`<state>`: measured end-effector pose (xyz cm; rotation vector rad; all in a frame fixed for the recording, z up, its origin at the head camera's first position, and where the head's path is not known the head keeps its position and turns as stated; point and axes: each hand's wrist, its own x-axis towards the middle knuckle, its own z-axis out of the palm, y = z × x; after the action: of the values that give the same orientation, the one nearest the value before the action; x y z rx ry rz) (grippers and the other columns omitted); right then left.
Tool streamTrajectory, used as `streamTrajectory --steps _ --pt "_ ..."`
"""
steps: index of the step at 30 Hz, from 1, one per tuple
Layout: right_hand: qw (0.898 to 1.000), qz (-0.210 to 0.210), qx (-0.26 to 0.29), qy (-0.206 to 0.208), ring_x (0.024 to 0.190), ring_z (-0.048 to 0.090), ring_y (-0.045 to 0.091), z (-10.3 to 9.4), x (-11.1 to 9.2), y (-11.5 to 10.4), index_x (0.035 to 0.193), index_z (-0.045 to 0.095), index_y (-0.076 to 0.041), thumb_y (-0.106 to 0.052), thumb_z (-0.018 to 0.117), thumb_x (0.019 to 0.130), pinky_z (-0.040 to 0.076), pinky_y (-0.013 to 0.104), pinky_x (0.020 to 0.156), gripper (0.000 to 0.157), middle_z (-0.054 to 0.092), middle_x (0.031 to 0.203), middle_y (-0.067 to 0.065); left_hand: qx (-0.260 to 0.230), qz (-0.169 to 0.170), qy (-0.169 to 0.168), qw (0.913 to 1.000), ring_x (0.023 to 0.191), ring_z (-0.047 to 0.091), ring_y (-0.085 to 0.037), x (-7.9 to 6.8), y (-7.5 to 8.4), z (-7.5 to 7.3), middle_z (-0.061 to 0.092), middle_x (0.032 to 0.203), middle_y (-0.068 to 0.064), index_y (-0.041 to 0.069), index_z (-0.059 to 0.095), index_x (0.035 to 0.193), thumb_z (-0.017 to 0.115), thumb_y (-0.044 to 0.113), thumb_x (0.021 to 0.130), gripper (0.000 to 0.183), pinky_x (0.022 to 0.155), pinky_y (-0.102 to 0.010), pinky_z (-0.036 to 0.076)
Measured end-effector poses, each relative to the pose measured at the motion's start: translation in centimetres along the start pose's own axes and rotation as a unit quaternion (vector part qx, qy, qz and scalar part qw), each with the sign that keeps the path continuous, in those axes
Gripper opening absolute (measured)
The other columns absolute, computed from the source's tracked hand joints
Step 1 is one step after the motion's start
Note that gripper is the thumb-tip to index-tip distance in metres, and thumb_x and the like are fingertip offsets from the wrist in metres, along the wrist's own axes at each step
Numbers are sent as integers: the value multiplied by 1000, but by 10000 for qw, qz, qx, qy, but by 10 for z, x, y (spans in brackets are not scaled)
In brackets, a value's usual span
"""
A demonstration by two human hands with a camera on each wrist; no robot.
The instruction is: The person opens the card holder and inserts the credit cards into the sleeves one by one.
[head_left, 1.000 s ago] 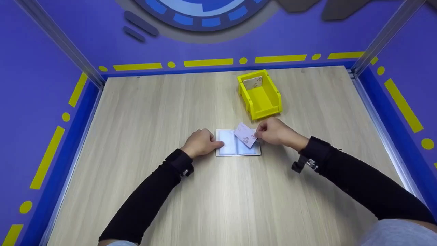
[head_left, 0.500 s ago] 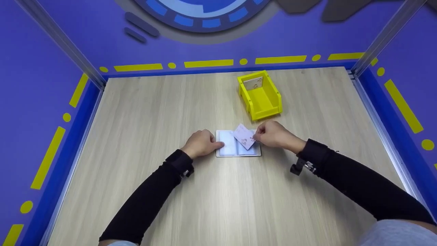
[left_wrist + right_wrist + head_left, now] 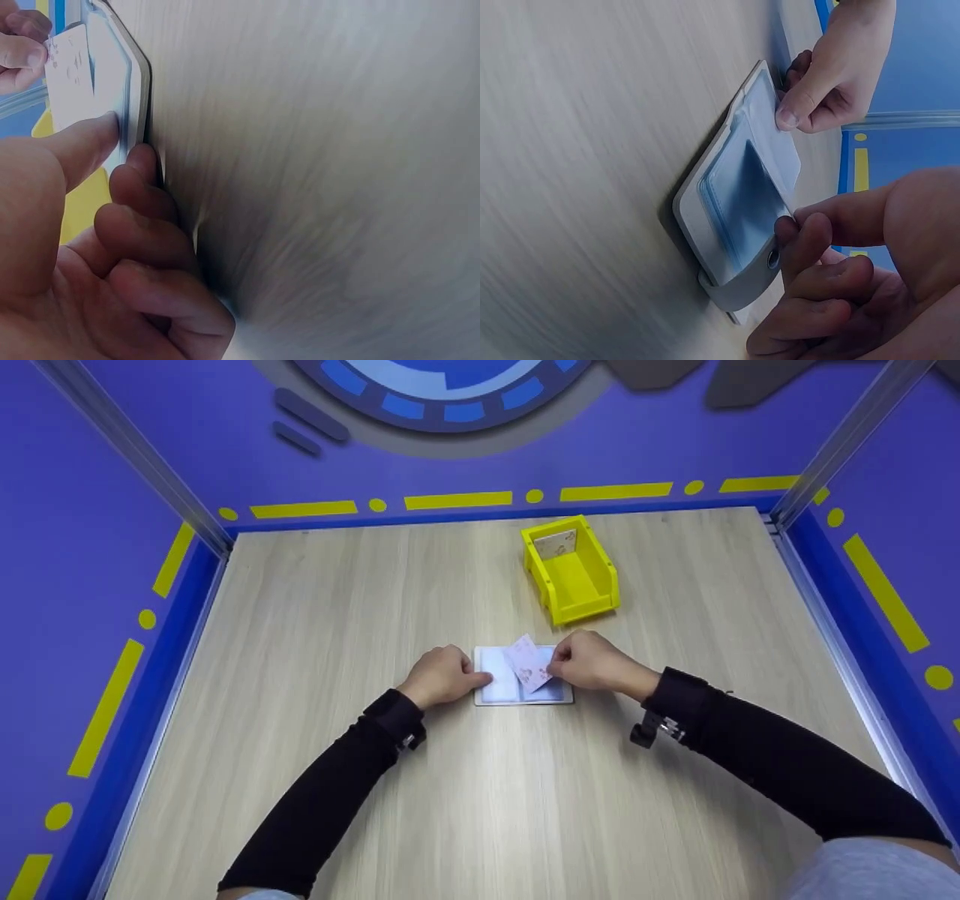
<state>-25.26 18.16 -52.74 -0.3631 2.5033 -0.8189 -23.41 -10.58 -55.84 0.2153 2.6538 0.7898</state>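
An open card holder [image 3: 497,673] with clear plastic sleeves lies flat on the wooden table. My left hand [image 3: 441,675] holds its left edge, thumb on top of the sleeve and curled fingers at the side, as the left wrist view shows. My right hand [image 3: 596,661] pinches a pale card [image 3: 528,662] with a small reddish print by its right corner. Tilted over the middle of the holder, the card overlaps the right-hand sleeve [image 3: 746,199]. In the right wrist view, a strap [image 3: 742,286] with a metal snap sticks up at the holder's near side, close to my right fingers.
Behind the holder stands a yellow bin [image 3: 576,577], with a printed card [image 3: 556,543] leaning on its inner back wall. Purple-blue panels [image 3: 480,472] enclose the wooden table [image 3: 360,600] at the back and both sides.
My right hand has moved a little left and toward me, bringing the card further over the middle of the holder and turning it steeper. The left hand stays in place.
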Motion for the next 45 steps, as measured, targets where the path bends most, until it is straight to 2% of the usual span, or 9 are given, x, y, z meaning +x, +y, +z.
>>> streamTrajectory --steps 8,21,33,42,44,45 --pt "9998 -116 -124 -88 71 57 14 8 2 -7 92 85 -8 -23 74 101 43 29 67 21 68 75 -4 33 -98 -41 9999 58 46 -11 2 0 1 46 57 12 23 58 59 80 49 98 52 56 -28 33" --pt "9991 -289 -295 -110 72 56 13 24 7 -17 86 84 -8 -23 75 100 42 28 69 22 61 70 -6 77 -161 -80 9998 61 48 -13 2 1 -1 48 60 10 23 57 60 79 53 98 53 58 -30 35" --pt "9984 -274 -480 -103 72 54 15 32 9 -27 79 79 -11 -24 75 99 41 29 69 25 57 69 -6 237 120 -76 9996 59 45 -13 0 0 -2 44 59 11 22 54 60 77 50 101 55 57 -28 32" --pt "9980 -286 -507 -250 65 50 14 38 11 -34 69 66 -16 -24 73 102 39 28 63 35 50 64 -7 149 194 -156 9996 59 45 -14 -1 -1 -4 44 58 10 22 53 59 75 50 102 56 57 -29 32" --pt "9976 -273 -555 -307 64 50 14 40 12 -36 68 64 -16 -24 72 102 39 28 61 35 50 65 -6 142 398 -17 9991 60 45 -13 12 -19 9 44 58 11 22 53 59 73 57 101 58 57 -29 31" --pt "9974 -271 -579 -333 64 50 14 40 12 -36 69 64 -16 -23 71 102 39 28 60 34 51 65 -6 134 405 -10 9991 60 45 -13 12 -19 9 44 58 11 22 53 58 73 57 101 58 57 -29 31"
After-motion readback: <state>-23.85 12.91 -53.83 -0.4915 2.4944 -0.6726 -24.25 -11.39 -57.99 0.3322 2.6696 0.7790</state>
